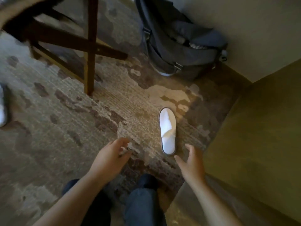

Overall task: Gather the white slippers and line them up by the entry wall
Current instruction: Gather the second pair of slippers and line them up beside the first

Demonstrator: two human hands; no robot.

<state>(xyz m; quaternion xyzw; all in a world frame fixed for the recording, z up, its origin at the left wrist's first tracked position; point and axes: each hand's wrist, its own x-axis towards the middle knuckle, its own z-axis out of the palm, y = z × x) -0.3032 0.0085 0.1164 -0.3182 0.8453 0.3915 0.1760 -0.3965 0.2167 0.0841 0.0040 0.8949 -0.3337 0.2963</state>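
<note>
A white slipper (167,130) with a grey sole edge lies flat on the patterned carpet, toe pointing away from me, a short way left of the beige wall (254,128). My right hand (191,162) hovers just below and right of its heel, fingers spread, holding nothing. My left hand (112,154) hangs over the carpet to the slipper's left, fingers loosely apart and empty. A white object (2,108), partly cut off at the left edge, may be another slipper; I cannot tell.
A dark wooden chair (90,46) with crossed rungs stands at upper left. A dark backpack (175,44) leans against the wall at the top. The wall forms a corner on the right. My legs in dark trousers (141,204) are below.
</note>
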